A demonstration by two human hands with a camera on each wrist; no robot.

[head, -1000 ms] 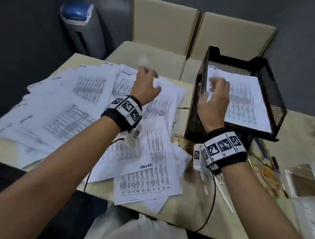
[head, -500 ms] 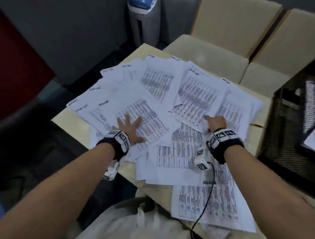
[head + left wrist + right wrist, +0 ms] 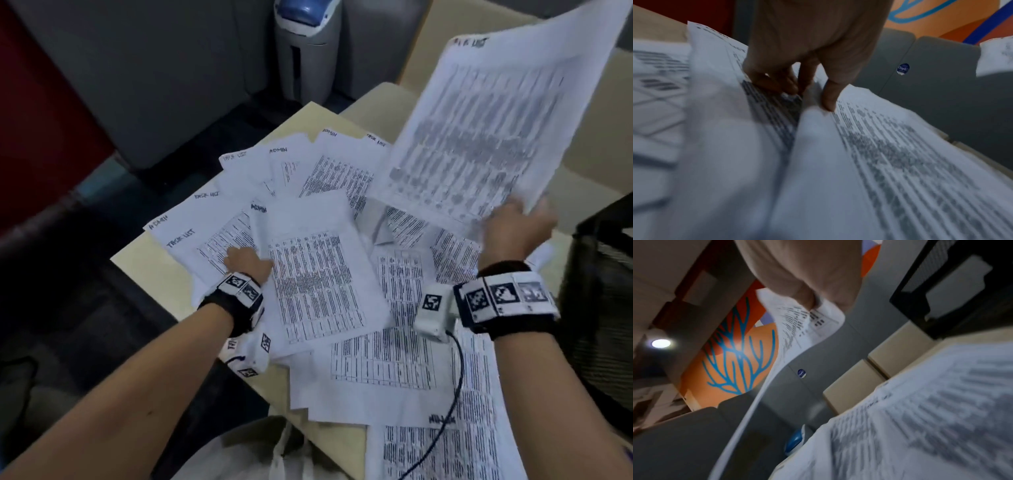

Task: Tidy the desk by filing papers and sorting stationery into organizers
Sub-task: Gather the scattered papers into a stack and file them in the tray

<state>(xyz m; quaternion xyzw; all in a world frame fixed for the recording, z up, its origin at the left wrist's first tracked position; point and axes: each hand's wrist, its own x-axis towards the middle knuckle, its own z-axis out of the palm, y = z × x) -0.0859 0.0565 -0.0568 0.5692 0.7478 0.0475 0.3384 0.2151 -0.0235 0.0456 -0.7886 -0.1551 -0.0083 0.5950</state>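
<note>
Several printed sheets (image 3: 342,178) lie fanned over the beige desk (image 3: 147,270), some headed "TASK LIST" or "ADMIN". My right hand (image 3: 517,228) pinches the lower edge of one raised sheet (image 3: 496,120) and holds it tilted above the pile; the right wrist view shows that sheet (image 3: 797,324) curving away from the fingers. My left hand (image 3: 246,263) pinches the left edge of another sheet (image 3: 318,270) on the pile; in the left wrist view thumb and fingers (image 3: 828,97) clamp that sheet's edge (image 3: 869,146). The black mesh tray (image 3: 603,274) stands at the right edge.
A grey bin with a blue lid (image 3: 305,44) stands on the floor beyond the desk. Beige chair cushions (image 3: 599,120) sit behind the table at the back right. A cable (image 3: 448,411) runs from my right wrist over the near papers.
My right hand has lifted a sheet off the pile, up and to the right. My left hand went from flat on the papers to pinching a sheet's edge.
</note>
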